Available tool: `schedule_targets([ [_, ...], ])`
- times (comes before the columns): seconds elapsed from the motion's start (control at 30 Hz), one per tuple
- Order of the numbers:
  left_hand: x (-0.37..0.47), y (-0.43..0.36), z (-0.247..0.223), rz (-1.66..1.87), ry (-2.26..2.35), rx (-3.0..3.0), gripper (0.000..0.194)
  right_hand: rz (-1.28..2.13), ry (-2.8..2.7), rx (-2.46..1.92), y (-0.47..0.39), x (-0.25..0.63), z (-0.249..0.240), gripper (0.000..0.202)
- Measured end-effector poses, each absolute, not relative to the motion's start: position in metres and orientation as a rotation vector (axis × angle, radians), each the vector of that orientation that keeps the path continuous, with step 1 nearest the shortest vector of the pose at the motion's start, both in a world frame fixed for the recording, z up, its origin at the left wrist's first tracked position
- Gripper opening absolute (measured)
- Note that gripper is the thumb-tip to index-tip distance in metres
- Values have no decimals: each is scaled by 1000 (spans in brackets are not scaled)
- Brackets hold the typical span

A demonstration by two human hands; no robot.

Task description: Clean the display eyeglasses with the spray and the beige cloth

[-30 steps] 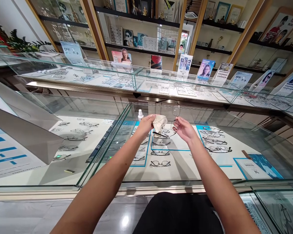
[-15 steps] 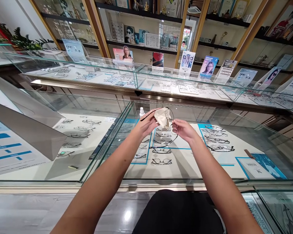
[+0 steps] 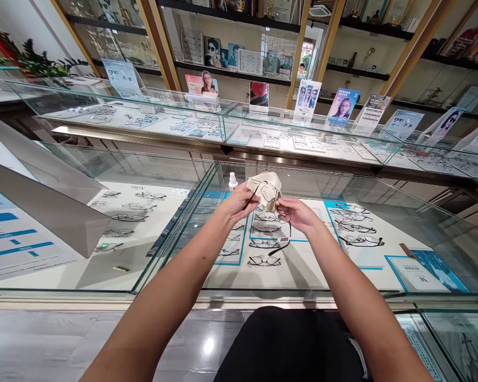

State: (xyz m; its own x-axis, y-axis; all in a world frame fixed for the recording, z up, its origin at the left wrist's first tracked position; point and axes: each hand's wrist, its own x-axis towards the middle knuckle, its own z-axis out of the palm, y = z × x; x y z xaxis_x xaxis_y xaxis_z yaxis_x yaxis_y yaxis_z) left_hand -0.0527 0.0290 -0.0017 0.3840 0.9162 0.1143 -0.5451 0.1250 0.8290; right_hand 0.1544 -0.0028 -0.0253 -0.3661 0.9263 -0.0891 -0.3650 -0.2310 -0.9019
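While my left hand (image 3: 237,203) has its fingers clamped on the beige cloth (image 3: 261,183), one lens of the eyeglasses (image 3: 269,192) sits against that cloth, just right of those fingers; one temple crosses them. My right hand (image 3: 298,213) has its fingers pinched on the frame, exact contact hard to make out. Other temple hangs below them, over the counter (image 3: 295,278). White bottle (image 3: 233,182) beyond my left hand.

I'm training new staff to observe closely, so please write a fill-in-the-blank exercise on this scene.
1. The left hand holds a cream-coloured ____.
2. The right hand grips a pair of dark-framed ____.
3. Just beyond the left hand stands a white ____.

Missing words: cloth; glasses; bottle.
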Motion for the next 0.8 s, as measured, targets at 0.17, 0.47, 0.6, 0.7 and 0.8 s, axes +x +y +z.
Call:
schedule_targets([
  [0.17, -55, 30, 0, 1108, 427, 985, 89, 1759, -998, -867, -3, 158, -21, 32],
  [0.47, -56, 22, 6, 1018, 439, 993, 81, 1762, -944, -986, 0, 158, -26, 29],
  [0.6, -59, 23, 5, 1055, 484, 986, 77, 1719, -911, -1022, 2, 160, -27, 28],
  [0.7, -61, 28, 0, 1089, 530, 987, 70, 1667, -900, -1045, 3, 162, -26, 28],
  [0.8, -59, 31, -4, 1022, 575, 1033, 63, 1644, -865, -1053, 4, 163, -25, 27],
])
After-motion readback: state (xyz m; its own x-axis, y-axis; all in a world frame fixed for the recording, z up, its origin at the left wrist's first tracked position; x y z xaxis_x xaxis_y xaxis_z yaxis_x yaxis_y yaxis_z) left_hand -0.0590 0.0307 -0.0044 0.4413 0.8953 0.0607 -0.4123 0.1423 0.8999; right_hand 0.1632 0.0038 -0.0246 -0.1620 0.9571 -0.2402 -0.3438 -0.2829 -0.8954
